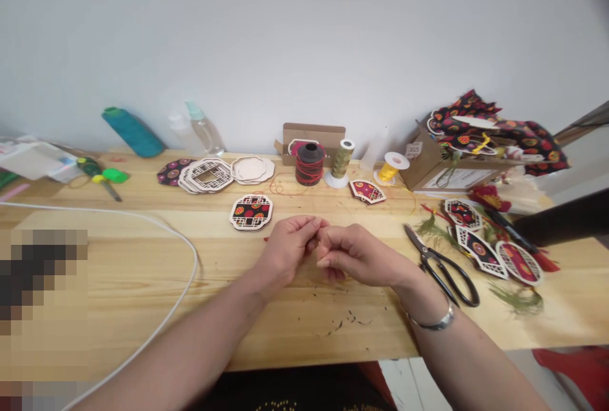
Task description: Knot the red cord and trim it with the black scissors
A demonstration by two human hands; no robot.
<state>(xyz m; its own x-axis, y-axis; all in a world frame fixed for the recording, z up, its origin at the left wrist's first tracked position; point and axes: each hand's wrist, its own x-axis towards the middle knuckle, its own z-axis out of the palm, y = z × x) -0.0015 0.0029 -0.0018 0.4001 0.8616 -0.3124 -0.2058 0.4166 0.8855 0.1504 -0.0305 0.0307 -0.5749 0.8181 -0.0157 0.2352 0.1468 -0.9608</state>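
Note:
My left hand (288,247) and my right hand (359,254) meet at the middle of the wooden table (143,271), fingertips pinched together. Something very small, perhaps a thin red thread, sits between them, mostly hidden by the fingers. A red bit shows by the left hand's edge. A silver bracelet (435,321) circles my right wrist. Just beyond the hands lies an octagonal wooden ornament with patterned fabric (251,212). Black scissors (442,266) lie to the right of my right hand.
Behind stand a red thread spool (309,163), an olive spool (341,162), a yellow spool (392,169), stacked wooden frames (209,175) and a teal cone (132,132). A cardboard box with fabric (447,163) and finished ornaments (490,249) fill the right. A white cable (176,300) crosses the left.

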